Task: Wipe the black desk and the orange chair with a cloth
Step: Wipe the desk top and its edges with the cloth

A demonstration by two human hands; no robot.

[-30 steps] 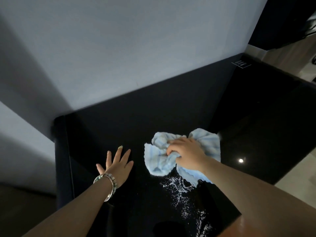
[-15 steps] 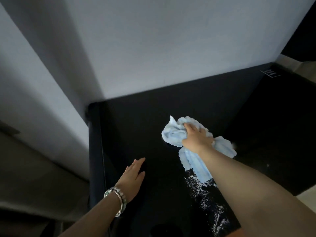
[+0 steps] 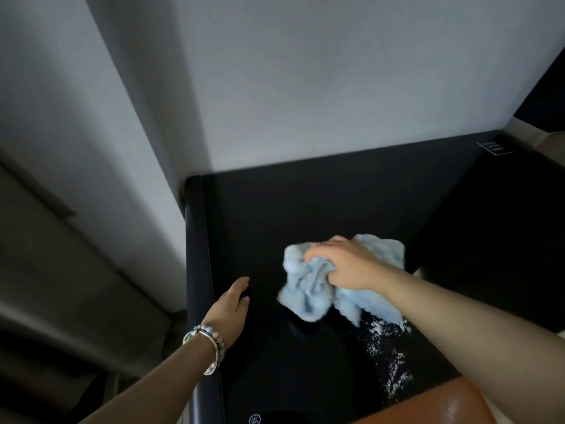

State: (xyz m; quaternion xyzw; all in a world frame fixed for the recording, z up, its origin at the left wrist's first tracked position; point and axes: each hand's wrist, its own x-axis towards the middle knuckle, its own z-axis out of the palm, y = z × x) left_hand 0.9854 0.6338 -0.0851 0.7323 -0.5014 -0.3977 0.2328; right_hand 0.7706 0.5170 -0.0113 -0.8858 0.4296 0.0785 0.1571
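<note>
Crumpled pale blue terry cloth on glossy black desk top; white powder speckles scattered there. Orange-brown chair edge, grey plain wall, silver and beaded bracelets.

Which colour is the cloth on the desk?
Light blue; the head view shows the cloth best.

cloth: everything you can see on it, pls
The cloth is light blue, soft and fluffy like terry or microfibre, bunched into a crumpled wad with loose folds trailing toward the person. It lies on the black desk, near the middle of the visible top. The right hand grips it from above, fingers curled into the folds. White specks lie scattered on the desk just beyond its near edge. Its outline is slightly blurred.
</note>
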